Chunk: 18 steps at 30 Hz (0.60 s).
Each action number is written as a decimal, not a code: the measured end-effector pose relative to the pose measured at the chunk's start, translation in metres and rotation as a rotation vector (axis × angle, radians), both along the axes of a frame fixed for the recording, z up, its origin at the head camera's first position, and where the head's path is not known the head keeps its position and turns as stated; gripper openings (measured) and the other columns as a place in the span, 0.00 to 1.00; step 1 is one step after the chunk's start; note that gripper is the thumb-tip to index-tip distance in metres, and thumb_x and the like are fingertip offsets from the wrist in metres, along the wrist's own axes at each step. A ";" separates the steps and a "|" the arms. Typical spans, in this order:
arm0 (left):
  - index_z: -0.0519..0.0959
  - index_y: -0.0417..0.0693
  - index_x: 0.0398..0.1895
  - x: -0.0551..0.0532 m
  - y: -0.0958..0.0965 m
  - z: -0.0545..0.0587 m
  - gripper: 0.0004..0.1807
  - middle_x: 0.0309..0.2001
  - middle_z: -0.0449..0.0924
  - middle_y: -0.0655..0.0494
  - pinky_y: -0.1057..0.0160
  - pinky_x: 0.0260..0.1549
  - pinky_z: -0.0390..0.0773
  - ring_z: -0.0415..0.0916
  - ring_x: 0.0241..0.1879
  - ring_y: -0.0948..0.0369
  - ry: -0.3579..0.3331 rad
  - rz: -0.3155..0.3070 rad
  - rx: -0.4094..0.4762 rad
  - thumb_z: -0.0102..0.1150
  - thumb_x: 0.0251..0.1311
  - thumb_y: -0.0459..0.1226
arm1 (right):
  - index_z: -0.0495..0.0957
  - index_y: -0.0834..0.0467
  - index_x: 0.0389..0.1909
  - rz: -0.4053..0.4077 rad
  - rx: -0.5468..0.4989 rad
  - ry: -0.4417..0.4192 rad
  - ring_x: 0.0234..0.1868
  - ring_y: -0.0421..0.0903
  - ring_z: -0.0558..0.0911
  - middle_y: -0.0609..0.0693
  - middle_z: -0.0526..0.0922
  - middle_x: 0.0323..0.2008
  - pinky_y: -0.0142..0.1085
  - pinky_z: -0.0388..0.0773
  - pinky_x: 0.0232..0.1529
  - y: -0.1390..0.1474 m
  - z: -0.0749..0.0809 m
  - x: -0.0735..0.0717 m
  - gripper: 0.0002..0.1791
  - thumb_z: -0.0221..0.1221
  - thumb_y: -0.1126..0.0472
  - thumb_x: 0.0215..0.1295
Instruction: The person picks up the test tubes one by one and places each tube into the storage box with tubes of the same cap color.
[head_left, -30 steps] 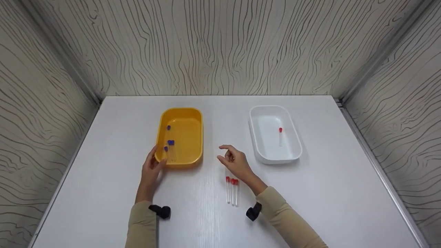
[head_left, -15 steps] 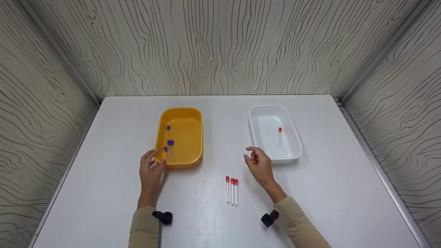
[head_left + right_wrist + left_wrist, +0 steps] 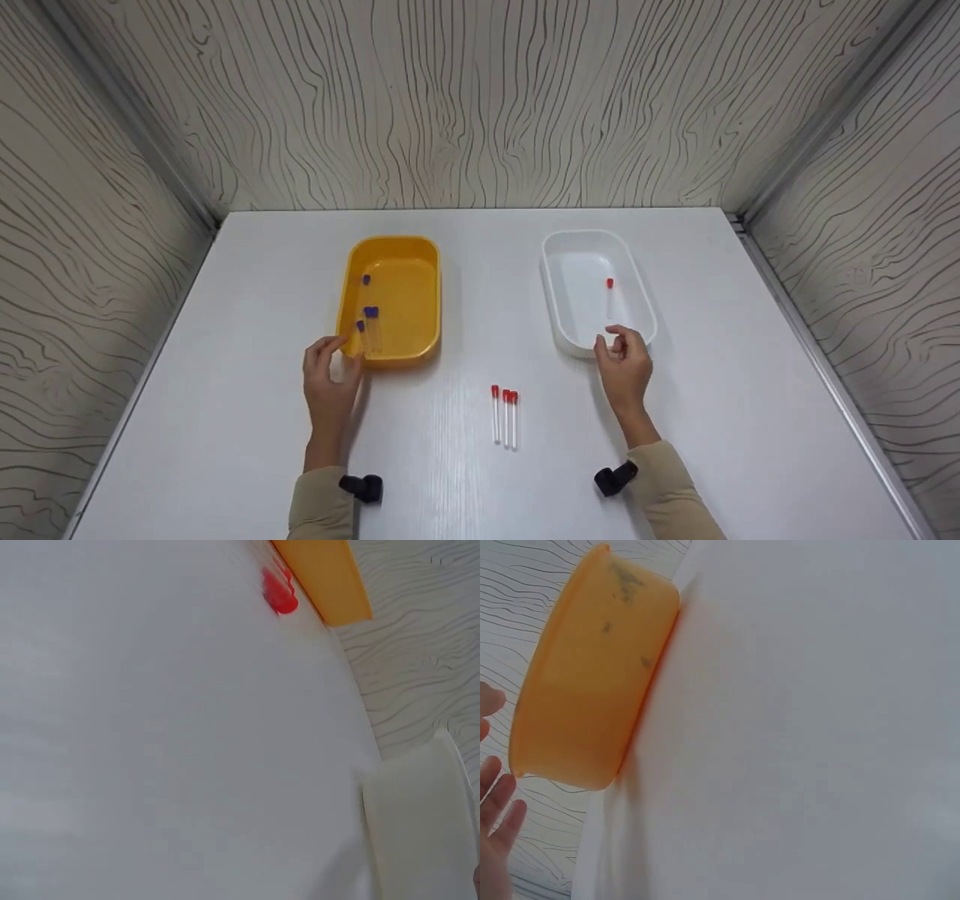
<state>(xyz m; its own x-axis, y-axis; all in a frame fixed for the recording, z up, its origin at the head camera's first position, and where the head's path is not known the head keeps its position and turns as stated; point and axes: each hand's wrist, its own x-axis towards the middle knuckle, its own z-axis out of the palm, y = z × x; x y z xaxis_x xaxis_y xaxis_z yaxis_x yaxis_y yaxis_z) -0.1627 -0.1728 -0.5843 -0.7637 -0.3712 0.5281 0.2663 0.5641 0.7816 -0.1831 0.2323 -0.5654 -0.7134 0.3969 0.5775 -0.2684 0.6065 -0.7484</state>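
My left hand (image 3: 330, 386) is beside the near left corner of the yellow tray (image 3: 431, 300), its fingers spread and bent a little with nothing between them. In the left wrist view these fingers (image 3: 496, 814) stand apart close to the tray's rim. Several blue-capped tubes (image 3: 373, 326) lie inside that tray. At the near rim of the white tray (image 3: 551, 289) is my right hand (image 3: 626, 375), loosely curved and holding nothing; whether it touches the rim I cannot tell. One red-capped tube (image 3: 610, 289) lies in the white tray.
Between my forearms, red-capped tubes (image 3: 506, 420) lie side by side on the white table (image 3: 450, 480). Patterned walls (image 3: 465, 105) enclose the table at the back and both sides. A black wrist camera (image 3: 616, 478) sits on each sleeve.
My right hand has moved right, from beside the red-capped tubes to the white tray's near rim. The left hand has drawn slightly back from the yellow tray's corner, its fingers loosening.
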 end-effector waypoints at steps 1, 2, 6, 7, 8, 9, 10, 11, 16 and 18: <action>0.80 0.34 0.46 0.002 0.001 0.000 0.19 0.48 0.75 0.38 0.89 0.59 0.57 0.71 0.52 0.54 0.004 0.007 -0.012 0.68 0.48 0.27 | 0.79 0.69 0.33 -0.027 -0.023 -0.008 0.24 0.33 0.63 0.58 0.70 0.21 0.19 0.58 0.27 0.005 -0.001 0.000 0.08 0.64 0.76 0.51; 0.80 0.35 0.45 0.003 0.002 0.001 0.18 0.47 0.75 0.39 0.90 0.59 0.57 0.71 0.51 0.55 0.002 0.018 -0.025 0.68 0.48 0.27 | 0.79 0.70 0.34 -0.047 -0.049 -0.016 0.25 0.33 0.63 0.58 0.70 0.21 0.19 0.58 0.27 0.009 -0.001 0.000 0.08 0.64 0.75 0.51; 0.81 0.36 0.44 0.009 0.005 0.003 0.16 0.44 0.77 0.42 0.89 0.55 0.61 0.73 0.47 0.58 -0.010 0.017 -0.039 0.68 0.49 0.26 | 0.79 0.71 0.37 -0.087 -0.150 -0.076 0.27 0.35 0.62 0.54 0.67 0.25 0.19 0.57 0.29 0.027 -0.004 -0.001 0.11 0.65 0.74 0.52; 0.81 0.37 0.44 0.010 0.007 0.004 0.15 0.43 0.77 0.44 0.89 0.53 0.62 0.74 0.46 0.58 -0.018 0.010 -0.038 0.68 0.49 0.27 | 0.79 0.71 0.39 -0.088 -0.170 -0.091 0.27 0.36 0.62 0.52 0.66 0.26 0.20 0.58 0.29 0.032 -0.005 -0.002 0.12 0.65 0.73 0.52; 0.81 0.38 0.43 0.011 0.008 0.005 0.15 0.42 0.78 0.45 0.88 0.51 0.64 0.74 0.45 0.58 -0.019 -0.001 -0.037 0.68 0.50 0.27 | 0.79 0.71 0.40 -0.088 -0.186 -0.107 0.28 0.36 0.62 0.52 0.65 0.27 0.21 0.58 0.30 0.036 -0.006 -0.003 0.13 0.66 0.73 0.52; 0.81 0.39 0.43 0.012 0.010 0.006 0.15 0.41 0.78 0.46 0.88 0.50 0.65 0.75 0.43 0.59 -0.020 -0.016 -0.038 0.68 0.50 0.27 | 0.78 0.70 0.41 -0.083 -0.203 -0.131 0.29 0.37 0.62 0.51 0.64 0.29 0.21 0.58 0.31 0.040 -0.006 -0.003 0.14 0.66 0.72 0.53; 0.81 0.39 0.43 0.013 0.012 0.007 0.15 0.40 0.78 0.47 0.87 0.48 0.67 0.75 0.42 0.59 -0.018 -0.032 -0.042 0.68 0.51 0.28 | 0.78 0.70 0.43 -0.074 -0.221 -0.158 0.31 0.37 0.62 0.50 0.64 0.31 0.22 0.59 0.32 0.044 -0.007 -0.004 0.16 0.66 0.71 0.53; 0.81 0.40 0.43 0.014 0.013 0.007 0.14 0.39 0.79 0.48 0.86 0.47 0.69 0.75 0.41 0.60 -0.016 -0.049 -0.049 0.68 0.51 0.28 | 0.77 0.69 0.46 -0.064 -0.237 -0.193 0.33 0.37 0.63 0.50 0.64 0.33 0.23 0.60 0.33 0.048 -0.008 -0.005 0.17 0.66 0.70 0.54; 0.81 0.39 0.42 0.017 0.022 0.009 0.14 0.34 0.80 0.50 0.78 0.39 0.77 0.75 0.35 0.63 0.015 -0.140 -0.076 0.67 0.50 0.27 | 0.69 0.63 0.60 0.084 -0.371 -0.421 0.50 0.41 0.65 0.52 0.62 0.54 0.18 0.65 0.41 0.066 -0.011 -0.008 0.27 0.63 0.63 0.61; 0.81 0.39 0.41 0.017 0.026 0.009 0.14 0.33 0.80 0.50 0.74 0.37 0.78 0.75 0.34 0.62 0.026 -0.182 -0.081 0.67 0.50 0.26 | 0.64 0.59 0.66 0.171 -0.432 -0.493 0.59 0.46 0.66 0.55 0.59 0.63 0.14 0.67 0.43 0.071 -0.011 -0.008 0.31 0.61 0.61 0.64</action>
